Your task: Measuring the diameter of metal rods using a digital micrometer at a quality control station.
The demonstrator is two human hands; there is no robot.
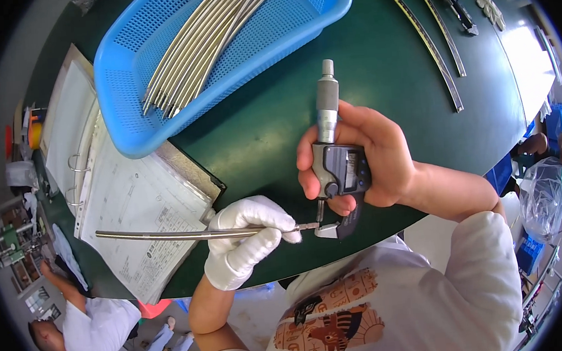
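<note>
My left hand [241, 241], in a white glove, is closed round a thin metal rod [162, 235] that lies roughly level across the view. The rod's narrow right end reaches into the jaws of a digital micrometer [338, 169]. Bare and wrapped round the micrometer's dark body is my right hand [382, 150], its fingers close to the silvery thimble. The micrometer points upward with its frame at the bottom. Whether the jaws touch the rod end I cannot tell. Several similar rods [205, 45] lie in a blue plastic basket [119, 131] farther off.
An open ring binder with printed sheets [148, 216] lies on the green table [259, 132] at the left, partly under the rod. Two steel rulers [438, 69], a caliper-like tool [454, 7] and a glove [489, 9] lie far right. Another person [97, 325] sits at lower left.
</note>
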